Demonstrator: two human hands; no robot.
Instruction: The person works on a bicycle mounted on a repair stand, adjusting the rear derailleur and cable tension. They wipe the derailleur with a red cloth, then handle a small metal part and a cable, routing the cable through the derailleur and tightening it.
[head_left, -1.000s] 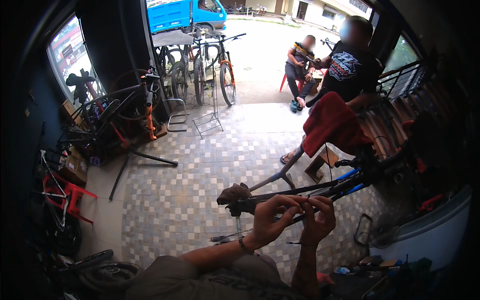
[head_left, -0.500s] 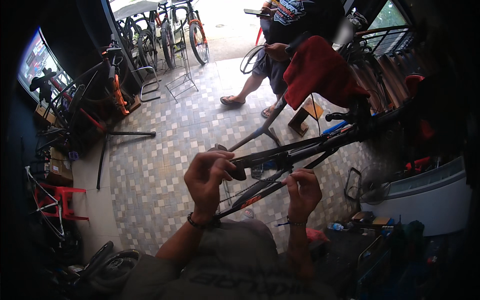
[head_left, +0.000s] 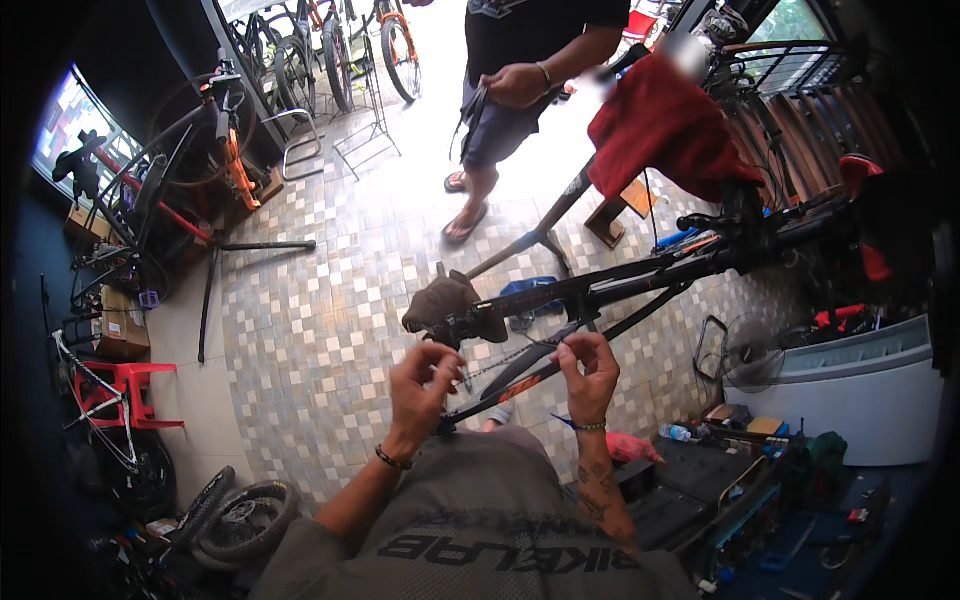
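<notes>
A black bike frame (head_left: 655,280) with orange marks lies across the view, raised above the floor on a stand (head_left: 545,225). My left hand (head_left: 425,385) is beside the frame's left end, with thumb and fingers bent close together; what they pinch is too small to make out. A chain (head_left: 510,358) runs from near those fingertips toward my right hand. My right hand (head_left: 587,370) pinches what looks like a thin dark cable (head_left: 547,342) under the frame. A brown cloth-like cover (head_left: 455,305) hangs at the frame's left end. A red cloth (head_left: 660,130) drapes over its far right part.
Another person (head_left: 510,100) in sandals stands beyond the frame, a dark strip in one hand. More bikes (head_left: 340,75) stand at the doorway and a bike frame on a stand (head_left: 205,200) at left. A red stool (head_left: 140,395), tyres (head_left: 240,520) and a dark workbench (head_left: 700,480) are near.
My hands have shifted slightly; the left has come down from the frame's left end. The other person has moved left, and the phone and cable loop are out of view.
</notes>
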